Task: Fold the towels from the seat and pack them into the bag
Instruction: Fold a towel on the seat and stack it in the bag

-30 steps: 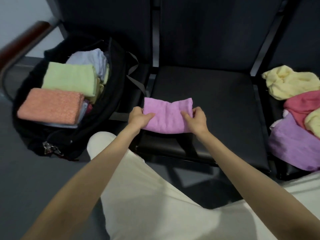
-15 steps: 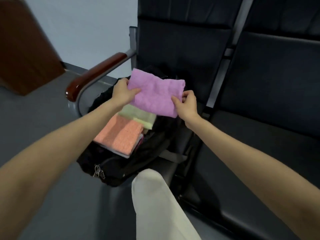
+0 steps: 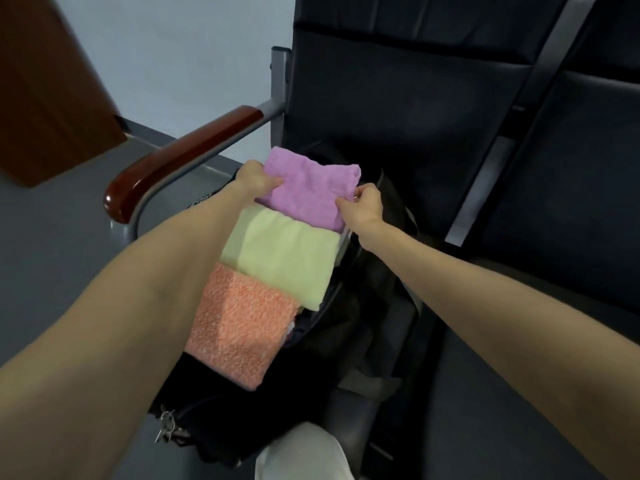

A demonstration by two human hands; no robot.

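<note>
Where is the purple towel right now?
In the head view, the purple towel is centre frame, held by the left hand and right hand over the bag's far end, just beyond the green towel.

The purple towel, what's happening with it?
A person is packing folded towels into a black bag on a seat. Both hands hold the folded purple towel, the left hand on its left edge and the right hand on its right, over the bag's far end. A green towel and an orange towel already lie inside.
</note>
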